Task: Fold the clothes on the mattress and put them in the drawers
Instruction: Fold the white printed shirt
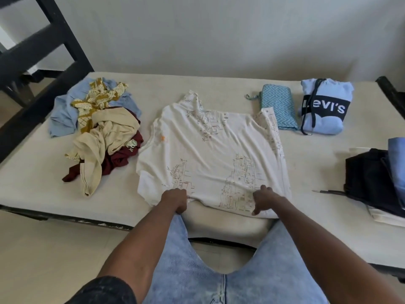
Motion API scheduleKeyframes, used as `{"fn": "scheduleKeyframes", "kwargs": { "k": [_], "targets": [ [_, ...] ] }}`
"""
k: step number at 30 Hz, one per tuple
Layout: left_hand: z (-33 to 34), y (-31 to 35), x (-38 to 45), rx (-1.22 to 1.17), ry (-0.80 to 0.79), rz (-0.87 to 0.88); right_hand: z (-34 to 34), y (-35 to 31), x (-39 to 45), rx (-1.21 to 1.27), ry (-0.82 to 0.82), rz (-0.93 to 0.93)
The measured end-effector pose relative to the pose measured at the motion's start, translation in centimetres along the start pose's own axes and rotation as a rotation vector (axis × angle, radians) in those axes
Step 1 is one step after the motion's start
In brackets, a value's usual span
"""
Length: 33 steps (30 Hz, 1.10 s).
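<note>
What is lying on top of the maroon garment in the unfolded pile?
A crumpled beige garment lies over most of the maroon garment, with a mustard patterned cloth above that. Only the maroon's right and lower edges show; the rest is covered.

Black frame standing at the far left, its slanted bars crossing in front of a plain pale wall. Light tiled floor showing below the bed edge. Person wearing faded blue jeans, knees pressing against the bed's near side.
</note>
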<state>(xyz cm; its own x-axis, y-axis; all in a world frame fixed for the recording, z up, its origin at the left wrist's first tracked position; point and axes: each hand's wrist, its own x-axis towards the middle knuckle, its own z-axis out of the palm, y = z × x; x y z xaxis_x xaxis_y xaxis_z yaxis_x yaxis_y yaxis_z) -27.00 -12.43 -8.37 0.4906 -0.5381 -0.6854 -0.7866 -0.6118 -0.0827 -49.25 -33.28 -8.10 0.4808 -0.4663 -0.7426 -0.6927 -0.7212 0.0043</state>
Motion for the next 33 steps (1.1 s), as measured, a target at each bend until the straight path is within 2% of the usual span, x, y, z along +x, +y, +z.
{"fn": "scheduleKeyframes", "kwargs": {
  "k": [2,6,9,12,13,14,16,17,19,22,27,28,30,32,33],
  "targets": [
    [1.4,-0.1,-0.5,0.019,0.054,-0.059,1.9,-0.6,-0.4,-0.004,0.053,0.065],
    [0.9,1.0,-2.2,0.198,0.009,-0.122,2.5,-1.9,-1.9,-0.049,0.046,0.088],
    [-0.2,1.9,-3.3,0.285,-0.136,-0.141,2.0,-2.0,-2.4,-0.102,-0.004,0.07],
    [-3.2,2.5,-3.6,0.16,-0.357,-0.183,-0.3,-2.3,-3.4,-0.189,-0.168,0.032],
    [-4.0,2.5,-3.3,0.096,-0.324,-0.176,-1.3,-2.5,-3.6,-0.192,-0.207,0.018],
    [-4.7,2.5,-3.2,0.04,-0.208,-0.154,-2.2,-2.5,-3.3,-0.153,-0.2,0.012],
    [-5.5,2.2,-2.2,-0.066,0.144,-0.12,-3.8,-1.9,-2.7,0.035,0.009,0.012],
    [-5.8,2.0,-1.9,-0.119,0.236,-0.097,-4.2,-1.5,-2.2,0.103,0.144,0.02],
    [-5.5,1.8,0.1,-0.194,0.236,-0.041,-4.5,-0.1,-0.9,0.203,0.261,0.0],
    [-4.1,1.0,2.8,-0.166,0.147,-0.093,-3.9,1.6,0.9,0.202,0.193,0.005],
    [-7.8,2.1,7.7,-0.089,0.393,-0.172,-6.6,2.7,4.6,0.178,0.472,0.294],
    [-9.2,2.9,8.8,-0.102,0.417,-0.144,-7.8,2.8,5.3,0.164,0.511,0.287],
    [-11.6,4.8,12.1,-0.157,0.451,0.008,-9.7,4.0,7.7,0.164,0.573,0.129],
    [-13.5,6.7,14.9,-0.176,0.406,0.175,-11.1,5.6,9.6,0.253,0.475,0.049],
    [-14.2,7.4,15.9,-0.164,0.387,0.207,-11.7,6.5,10.1,0.311,0.458,0.102]
  ]
}}
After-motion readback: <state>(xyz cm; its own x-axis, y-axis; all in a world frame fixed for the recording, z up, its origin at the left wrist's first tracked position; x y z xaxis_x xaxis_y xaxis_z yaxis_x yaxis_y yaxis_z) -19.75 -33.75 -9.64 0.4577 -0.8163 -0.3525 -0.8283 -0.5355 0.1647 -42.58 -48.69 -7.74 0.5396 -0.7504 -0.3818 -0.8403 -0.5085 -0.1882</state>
